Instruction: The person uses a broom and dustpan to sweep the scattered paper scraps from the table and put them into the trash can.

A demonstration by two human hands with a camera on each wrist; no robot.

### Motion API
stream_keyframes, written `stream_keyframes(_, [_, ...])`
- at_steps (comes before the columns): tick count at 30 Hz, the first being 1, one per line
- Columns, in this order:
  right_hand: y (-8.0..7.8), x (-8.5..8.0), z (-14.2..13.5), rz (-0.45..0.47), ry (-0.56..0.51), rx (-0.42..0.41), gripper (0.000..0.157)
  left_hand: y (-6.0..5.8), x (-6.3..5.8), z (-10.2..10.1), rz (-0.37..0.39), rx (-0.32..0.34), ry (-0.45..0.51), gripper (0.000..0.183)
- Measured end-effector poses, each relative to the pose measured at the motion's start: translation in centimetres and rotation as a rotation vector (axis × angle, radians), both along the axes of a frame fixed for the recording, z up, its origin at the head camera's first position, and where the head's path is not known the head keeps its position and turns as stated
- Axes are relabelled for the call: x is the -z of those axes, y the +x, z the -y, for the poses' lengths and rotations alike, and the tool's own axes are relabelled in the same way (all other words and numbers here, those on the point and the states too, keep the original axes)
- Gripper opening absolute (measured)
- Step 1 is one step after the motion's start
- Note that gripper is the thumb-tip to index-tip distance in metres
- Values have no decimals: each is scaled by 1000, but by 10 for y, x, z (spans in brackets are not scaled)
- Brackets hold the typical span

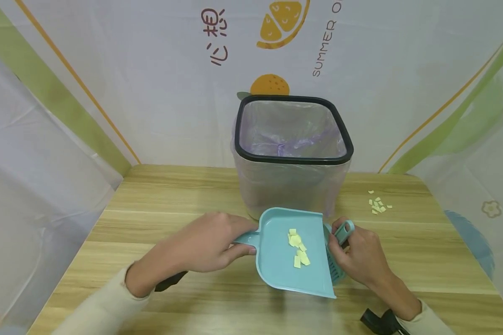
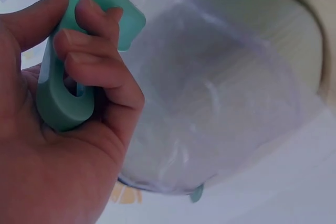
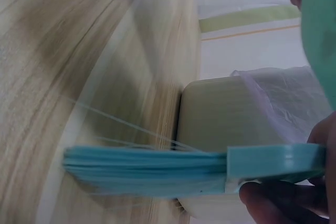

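Note:
A light-blue dustpan [image 1: 281,274] is held above the table, with several pale yellow paper bits [image 1: 296,242] lying on it. My left hand [image 1: 205,242] grips its handle [image 2: 65,103], fingers curled round the looped end in the left wrist view. My right hand [image 1: 362,256] holds a small blue brush [image 1: 335,265] beside the dustpan's open edge. In the right wrist view the brush's bristles [image 3: 142,169] show plainly, and the thumb and fingers close round its head end. The dustpan partly hides the brush in the head view.
Behind the dustpan stands a bin [image 1: 293,186] with a black rim [image 1: 293,160] and a clear purplish liner. Several more paper bits [image 1: 377,204] lie on the wooden table [image 1: 184,190] to the bin's right. Printed white curtains [image 1: 172,93] surround the table.

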State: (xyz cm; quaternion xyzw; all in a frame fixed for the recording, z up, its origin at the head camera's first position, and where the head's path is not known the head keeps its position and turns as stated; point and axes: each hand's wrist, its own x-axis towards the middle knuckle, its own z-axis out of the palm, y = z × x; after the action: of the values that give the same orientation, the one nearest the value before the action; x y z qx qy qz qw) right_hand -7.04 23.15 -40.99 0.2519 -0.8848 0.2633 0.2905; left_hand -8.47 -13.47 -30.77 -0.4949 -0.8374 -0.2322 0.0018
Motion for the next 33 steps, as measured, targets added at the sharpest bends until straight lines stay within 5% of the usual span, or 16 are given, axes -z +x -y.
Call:
stream_keyframes(16, [0,1,-2,-16,34,-33,9,-15,-62,12,-1,58,63,15])
stream_keyframes(21, [2,1,-3,-28,75,-28,53,-23,-80,11,-54,86,111,15])
stream_keyframes(30, [1,0,1,-25,34,-22,9,-49,-113,8,-108,8,60,27])
stream_keyframes(33, [1,-1,1,-8,13,-20,9,-59,-119,7,-104,-17,34,30])
